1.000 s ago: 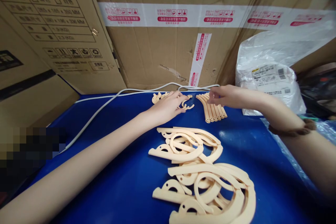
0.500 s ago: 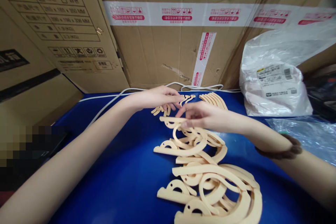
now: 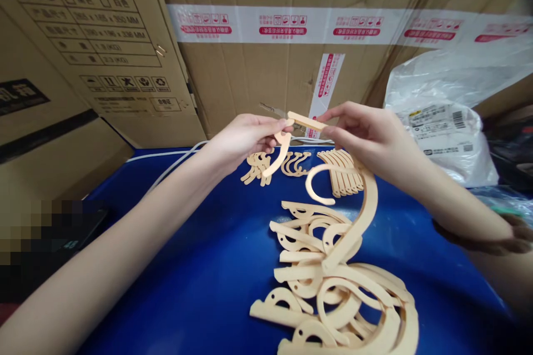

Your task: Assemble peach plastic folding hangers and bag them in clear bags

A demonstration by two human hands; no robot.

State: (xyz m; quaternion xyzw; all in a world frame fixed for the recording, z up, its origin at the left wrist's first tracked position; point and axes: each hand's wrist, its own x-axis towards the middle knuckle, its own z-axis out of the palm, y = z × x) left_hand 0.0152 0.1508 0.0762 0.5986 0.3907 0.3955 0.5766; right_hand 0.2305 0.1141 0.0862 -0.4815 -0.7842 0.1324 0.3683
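Note:
My right hand (image 3: 370,127) pinches a beige clothes hanger (image 3: 367,199) with a curved arm and an open hook, held up above the table. One end of the hanger points left towards my left hand (image 3: 254,136). Between the thumb and fingers of that hand is a small curved beige hanger piece (image 3: 282,156), its free end hanging down. The two parts meet or nearly meet at my left fingertips; whether they are joined I cannot tell. Below lies a heap of similar hangers (image 3: 333,294), overlapping one another.
Behind the hands on the blue table (image 3: 200,266) lie small loose pieces (image 3: 256,166), S-shaped pieces (image 3: 296,163) and a row of curved strips (image 3: 343,177). Cardboard boxes (image 3: 250,77) stand at the back and left. A white plastic bag (image 3: 449,144) sits right, and a white cable (image 3: 166,169) runs behind.
My right hand has risen and moved right, lifting a hanger off the heap. My left hand has picked up a small curved piece, and the two hands now hold parts close together.

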